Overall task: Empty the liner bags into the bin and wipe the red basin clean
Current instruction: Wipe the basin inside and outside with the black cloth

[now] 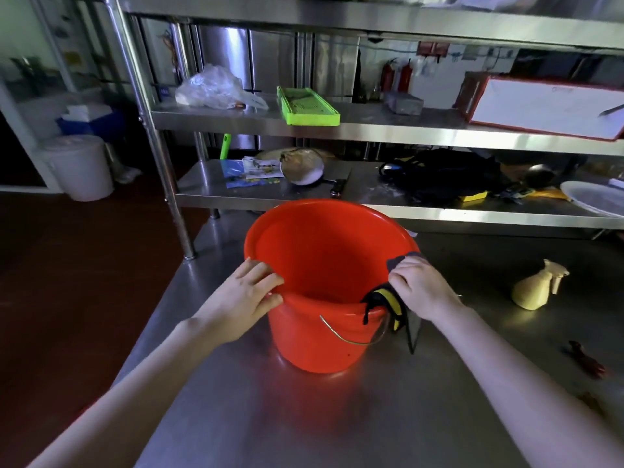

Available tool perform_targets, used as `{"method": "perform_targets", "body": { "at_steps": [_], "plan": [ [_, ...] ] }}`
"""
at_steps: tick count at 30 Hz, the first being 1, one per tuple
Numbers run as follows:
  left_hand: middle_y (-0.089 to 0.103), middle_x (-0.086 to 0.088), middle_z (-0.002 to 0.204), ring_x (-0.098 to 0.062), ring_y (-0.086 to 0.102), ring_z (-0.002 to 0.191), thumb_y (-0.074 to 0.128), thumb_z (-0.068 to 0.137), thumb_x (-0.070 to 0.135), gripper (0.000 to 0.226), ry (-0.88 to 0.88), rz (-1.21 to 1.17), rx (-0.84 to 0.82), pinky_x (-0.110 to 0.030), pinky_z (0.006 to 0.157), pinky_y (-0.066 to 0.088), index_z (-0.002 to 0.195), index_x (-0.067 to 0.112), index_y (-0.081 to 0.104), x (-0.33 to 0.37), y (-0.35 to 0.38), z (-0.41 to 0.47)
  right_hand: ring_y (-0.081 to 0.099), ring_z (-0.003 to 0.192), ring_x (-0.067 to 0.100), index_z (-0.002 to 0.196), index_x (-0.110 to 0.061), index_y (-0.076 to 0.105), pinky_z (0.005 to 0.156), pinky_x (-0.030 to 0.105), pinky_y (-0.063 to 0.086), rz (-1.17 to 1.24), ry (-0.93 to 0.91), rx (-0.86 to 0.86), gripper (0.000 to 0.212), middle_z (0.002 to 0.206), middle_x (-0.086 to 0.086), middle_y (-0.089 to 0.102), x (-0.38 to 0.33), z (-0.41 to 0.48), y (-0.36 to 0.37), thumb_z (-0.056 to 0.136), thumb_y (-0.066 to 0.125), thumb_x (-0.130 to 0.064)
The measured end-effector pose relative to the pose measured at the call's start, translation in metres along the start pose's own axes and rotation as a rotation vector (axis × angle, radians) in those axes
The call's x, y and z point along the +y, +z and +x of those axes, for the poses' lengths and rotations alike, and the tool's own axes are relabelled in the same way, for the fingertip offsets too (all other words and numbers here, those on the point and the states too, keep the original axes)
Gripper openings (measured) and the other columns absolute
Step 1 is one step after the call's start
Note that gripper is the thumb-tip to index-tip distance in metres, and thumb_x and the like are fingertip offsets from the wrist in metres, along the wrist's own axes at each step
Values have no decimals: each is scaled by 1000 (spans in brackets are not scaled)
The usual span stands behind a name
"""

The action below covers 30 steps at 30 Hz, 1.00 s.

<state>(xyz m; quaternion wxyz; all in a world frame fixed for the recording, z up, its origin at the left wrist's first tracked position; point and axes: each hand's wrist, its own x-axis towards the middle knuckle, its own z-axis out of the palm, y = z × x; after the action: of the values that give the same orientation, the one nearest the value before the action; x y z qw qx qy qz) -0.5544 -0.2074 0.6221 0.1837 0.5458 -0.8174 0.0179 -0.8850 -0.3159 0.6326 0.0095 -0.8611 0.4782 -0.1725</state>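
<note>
Gripping a dark cloth (388, 300) with yellow trim, your right hand (422, 292) has its fingers curled round the fabric and presses it over the right rim of the red basin (320, 258). One end hangs inside and the rest trails down the outer wall. Your left hand (246, 298) is clamped on the near-left rim, fingers hooked over the edge and thumb on the outside, steadying the tub.

The basin stands upright on the steel table (337, 427), its wire handle (351, 341) folded down against the near side. No liner bag shows in it, so the emptying step looks done and the wiping is the step in hand, at the rim. The light is dim, and whether the inner wall is wet or soiled cannot be told from here.

On this reading, the next move is to carry the cloth along the rim and down the inner wall to the floor of the basin. Hold the left hand's clamp so the tub does not turn or slide on the smooth steel, and shift that hold as the cloth comes round.

A yellow spray bottle (537, 288) sits on the table to your right, well apart from the basin. Behind, a steel rack (371, 128) holds a green tray (307, 106) and a crumpled clear bag (212, 87). A white lidded tub (81, 167) stands on the floor at far left.
</note>
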Motion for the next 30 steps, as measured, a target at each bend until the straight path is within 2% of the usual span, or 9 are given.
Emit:
{"method": "perform_targets", "body": {
  "at_steps": [3, 7, 10, 16, 19, 22, 25, 28, 30],
  "plan": [
    [54, 2, 101, -21, 46, 104, 34, 97, 51, 47, -31, -18, 53, -40, 111, 31, 110, 17, 63, 12, 9, -1, 55, 62, 31, 47, -11, 55, 67, 38, 48, -25, 154, 187, 41, 55, 11, 60, -47, -13, 9, 83, 39, -19],
    [53, -3, 88, -31, 52, 83, 44, 81, 34, 35, -93, -55, 113, -48, 99, 40, 98, 13, 67, 41, 22, 0, 55, 52, 27, 48, -18, 55, 59, 34, 43, -63, 147, 248, 38, 50, 1, 58, -139, -29, 32, 83, 42, -25],
    [50, 1, 84, -28, 49, 81, 45, 76, 34, 34, -109, -107, 115, -47, 94, 42, 91, 12, 66, 43, 21, 1, 57, 51, 26, 50, -17, 57, 57, 32, 43, -58, 32, 252, 40, 51, 1, 59, -134, -27, 33, 86, 43, -26],
    [43, 13, 91, -12, 38, 93, 34, 84, 64, 57, -115, -171, 90, -28, 108, 15, 105, 21, 65, 43, 22, 3, 62, 95, 25, 83, -8, 72, 90, 28, 38, -24, -42, -23, 39, 92, 5, 72, -29, -17, -10, 95, 37, -23],
    [44, 13, 93, -13, 41, 93, 31, 85, 63, 58, -110, -146, 85, -30, 105, 21, 108, 23, 66, 39, 20, 3, 60, 99, 25, 85, -5, 72, 100, 29, 35, -34, 29, 23, 35, 94, 7, 70, -24, -16, -5, 97, 40, -13],
    [49, 8, 90, -14, 42, 87, 44, 87, 57, 45, -113, -122, 113, -35, 99, 31, 104, 23, 68, 42, 19, 6, 58, 68, 30, 58, -11, 62, 77, 39, 45, -83, 122, 208, 41, 64, 7, 64, -76, -27, 17, 88, 35, -22],
    [52, 10, 90, -17, 47, 87, 67, 84, 32, 22, -74, -111, 97, -39, 96, 36, 105, 25, 69, 39, 18, -1, 51, 58, 24, 54, -19, 52, 65, 36, 41, -56, 106, 315, 35, 55, -2, 55, -123, -42, 35, 88, 43, -23],
    [59, 13, 102, -15, 54, 98, 54, 87, 48, 36, -5, -135, -30, -39, 98, 39, 112, 26, 68, 18, 1, -11, 52, 58, 21, 57, -18, 58, 63, 34, 41, -42, -10, 296, 33, 56, -4, 57, -114, -44, 34, 85, 44, -23],
    [57, 10, 121, -14, 48, 123, 44, 93, 54, 43, 4, -93, -51, -38, 113, 28, 122, 27, 63, -4, -10, -15, 58, 63, 24, 61, -17, 63, 66, 34, 41, -25, -63, 199, 35, 61, -3, 62, -90, -39, 23, 84, 38, -27]
  ]
}}
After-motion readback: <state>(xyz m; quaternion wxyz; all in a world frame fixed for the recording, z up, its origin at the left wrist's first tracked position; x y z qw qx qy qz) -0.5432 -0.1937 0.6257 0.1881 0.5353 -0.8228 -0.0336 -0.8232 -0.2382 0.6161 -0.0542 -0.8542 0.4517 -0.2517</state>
